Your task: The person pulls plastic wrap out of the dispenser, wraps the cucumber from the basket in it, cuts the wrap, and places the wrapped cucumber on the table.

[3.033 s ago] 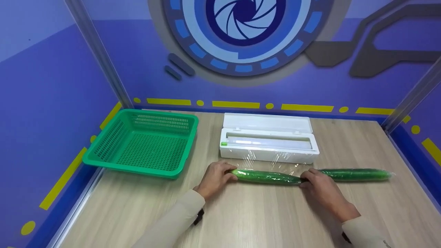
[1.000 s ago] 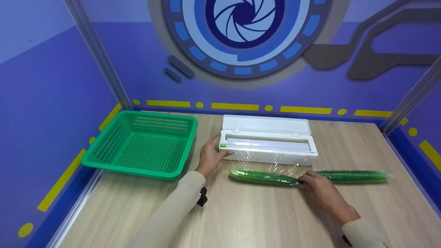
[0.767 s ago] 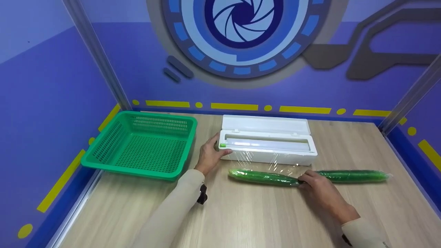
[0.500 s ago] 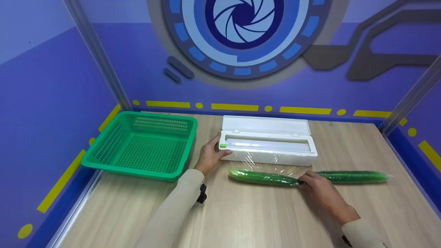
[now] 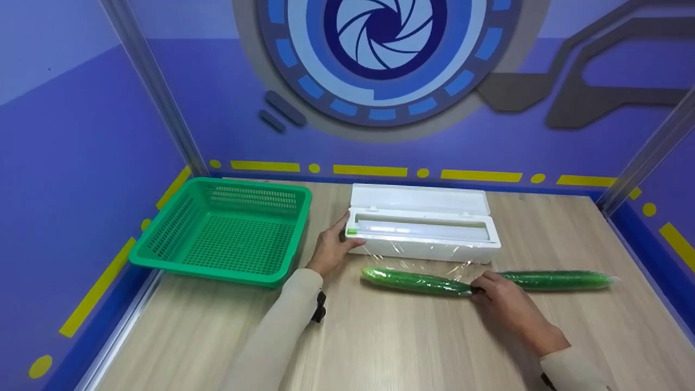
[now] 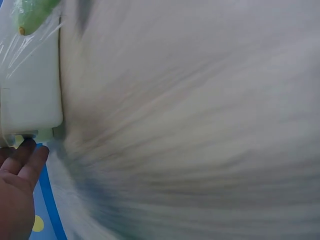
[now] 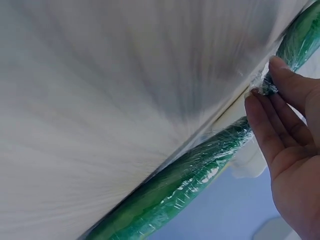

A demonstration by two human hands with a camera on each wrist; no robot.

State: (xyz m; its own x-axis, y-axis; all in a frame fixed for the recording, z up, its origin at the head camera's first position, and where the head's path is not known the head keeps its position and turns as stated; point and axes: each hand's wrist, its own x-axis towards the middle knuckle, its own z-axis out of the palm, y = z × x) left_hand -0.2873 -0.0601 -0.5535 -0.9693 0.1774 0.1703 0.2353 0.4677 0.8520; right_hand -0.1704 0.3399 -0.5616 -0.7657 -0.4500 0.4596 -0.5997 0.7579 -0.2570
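A long white cling film dispenser box [image 5: 423, 250] stands lid up, a film roll [image 5: 426, 229] inside. My left hand [image 5: 328, 251] holds its left end, thumb on the front; in the left wrist view, fingers [image 6: 31, 162] touch that end. Clear film [image 5: 404, 263] stretches from the box to a green cucumber [image 5: 412, 281] lying in front. My right hand [image 5: 506, 297] pinches the cucumber's dark right tip with its film, thumb against fingers, as the right wrist view shows. A second cucumber [image 5: 564, 279], wrapped in film, lies to the right, partly hidden behind that hand.
A green plastic basket [image 5: 212, 270] with slotted sides sits on the wooden table [image 5: 402, 342] at the left. Blue printed panels [image 5: 282, 146] enclose the table at the back and both sides.
My left hand has let go of the near cucumber's left end and moved up to the box's left end. The right hand keeps its pinch; the cucumbers stay in place.
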